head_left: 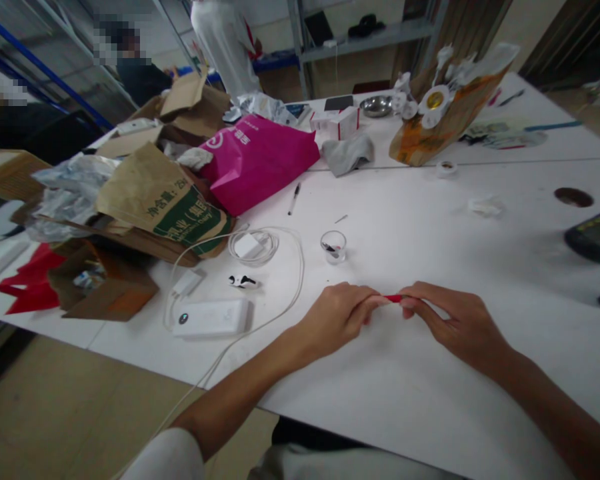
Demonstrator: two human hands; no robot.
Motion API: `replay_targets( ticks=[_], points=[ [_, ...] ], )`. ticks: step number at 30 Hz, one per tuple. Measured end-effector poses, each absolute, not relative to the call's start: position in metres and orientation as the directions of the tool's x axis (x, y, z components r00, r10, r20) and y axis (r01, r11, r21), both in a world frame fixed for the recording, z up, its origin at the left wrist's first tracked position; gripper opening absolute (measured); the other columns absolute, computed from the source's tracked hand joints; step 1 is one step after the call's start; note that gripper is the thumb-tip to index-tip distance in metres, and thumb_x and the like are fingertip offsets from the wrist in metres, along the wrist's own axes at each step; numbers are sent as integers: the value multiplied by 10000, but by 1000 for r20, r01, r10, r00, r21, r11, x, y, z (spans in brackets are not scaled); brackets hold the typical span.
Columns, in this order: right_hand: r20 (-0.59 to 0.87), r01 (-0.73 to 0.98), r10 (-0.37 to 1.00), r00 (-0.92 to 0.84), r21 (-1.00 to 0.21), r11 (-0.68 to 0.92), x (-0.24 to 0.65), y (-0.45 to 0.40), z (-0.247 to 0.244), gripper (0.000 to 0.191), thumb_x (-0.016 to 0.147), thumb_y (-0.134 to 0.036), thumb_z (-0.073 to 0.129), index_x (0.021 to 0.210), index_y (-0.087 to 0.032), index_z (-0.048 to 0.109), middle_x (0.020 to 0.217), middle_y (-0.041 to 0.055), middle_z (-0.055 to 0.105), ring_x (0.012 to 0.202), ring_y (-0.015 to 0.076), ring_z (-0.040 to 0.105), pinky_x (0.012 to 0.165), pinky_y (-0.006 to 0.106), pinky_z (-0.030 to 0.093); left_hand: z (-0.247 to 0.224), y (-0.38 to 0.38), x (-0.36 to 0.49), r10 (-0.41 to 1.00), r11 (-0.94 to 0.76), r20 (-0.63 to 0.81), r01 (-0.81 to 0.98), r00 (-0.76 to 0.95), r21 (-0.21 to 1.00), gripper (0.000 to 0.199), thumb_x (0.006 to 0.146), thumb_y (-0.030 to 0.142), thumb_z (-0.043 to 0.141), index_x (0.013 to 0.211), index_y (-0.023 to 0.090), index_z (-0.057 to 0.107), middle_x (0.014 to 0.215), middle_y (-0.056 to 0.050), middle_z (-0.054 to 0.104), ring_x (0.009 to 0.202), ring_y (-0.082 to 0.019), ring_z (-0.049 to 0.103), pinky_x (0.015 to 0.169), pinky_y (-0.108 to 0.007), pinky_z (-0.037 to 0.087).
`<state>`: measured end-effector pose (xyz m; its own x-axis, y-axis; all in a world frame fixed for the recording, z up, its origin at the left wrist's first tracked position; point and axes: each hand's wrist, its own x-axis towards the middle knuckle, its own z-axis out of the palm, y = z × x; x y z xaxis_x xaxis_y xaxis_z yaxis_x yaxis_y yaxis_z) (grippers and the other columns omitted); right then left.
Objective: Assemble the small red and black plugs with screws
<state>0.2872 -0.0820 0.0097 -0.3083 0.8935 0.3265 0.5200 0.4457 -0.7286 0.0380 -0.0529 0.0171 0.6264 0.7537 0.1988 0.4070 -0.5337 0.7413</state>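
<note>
A short, thin red stick-like piece (393,299) spans the gap between my two hands above the white table. Its exact kind is hidden by my fingers. My left hand (341,315) pinches its left end. At the other end, the fingertips of my right hand (453,317) are closed on it. Just beyond my left hand stands a small clear cup (333,247) with a few dark, slender items in it. Behind the cup lies a tiny thin metal-looking piece (341,218).
To the left are a white power bank (212,317), a coiled white cable (300,267) and a small black-and-white clip-like object (243,282). Farther back lie a pen (294,199), a magenta bag (265,160), a brown paper sack (155,193) and a cardboard box (105,287). Other people are in the background.
</note>
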Motion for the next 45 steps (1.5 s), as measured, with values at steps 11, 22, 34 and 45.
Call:
replay_targets(
  ticks=[11, 22, 34, 45],
  points=[
    [399, 473, 875, -276, -736, 485, 288, -83, 1, 92, 1029, -300, 742, 1096, -301, 806, 1023, 34, 860, 861, 228, 823, 800, 353, 676, 12, -46, 41, 650, -743, 464, 374, 601, 556, 235, 1090, 389, 645, 1119, 184, 755, 958, -100, 805, 883, -229, 711, 835, -403, 542],
    [502, 460, 845, -184, -716, 525, 296, -76, 13, 183, 1013, -265, 751, 1180, -332, 789, 1117, 80, 813, 1029, 294, 779, 895, 480, 657, 25, -47, 41, 877, -220, 78, 251, 474, 943, 383, 1113, 519, 569, 973, 198, 723, 745, -24, 779, 711, -170, 722, 724, -312, 530],
    [450, 645, 881, -148, -631, 431, 336, -65, 26, 230, 1042, -353, 706, 1265, -329, 759, 1159, 67, 800, 963, 272, 759, 856, 450, 612, 25, -30, 31, 870, -442, 257, 435, 420, 785, 242, 1030, 399, 719, 896, 199, 727, 838, -25, 764, 767, -156, 651, 728, -300, 508],
    [209, 744, 911, -357, -526, 412, 372, -57, 7, 193, 997, -467, 689, 1047, -294, 756, 953, 35, 802, 750, 246, 728, 742, 428, 585, 24, -24, 19, 790, -582, 199, 608, 579, 540, 245, 994, 177, 634, 1192, 189, 777, 944, -63, 776, 904, -211, 701, 905, -363, 564]
  ],
)
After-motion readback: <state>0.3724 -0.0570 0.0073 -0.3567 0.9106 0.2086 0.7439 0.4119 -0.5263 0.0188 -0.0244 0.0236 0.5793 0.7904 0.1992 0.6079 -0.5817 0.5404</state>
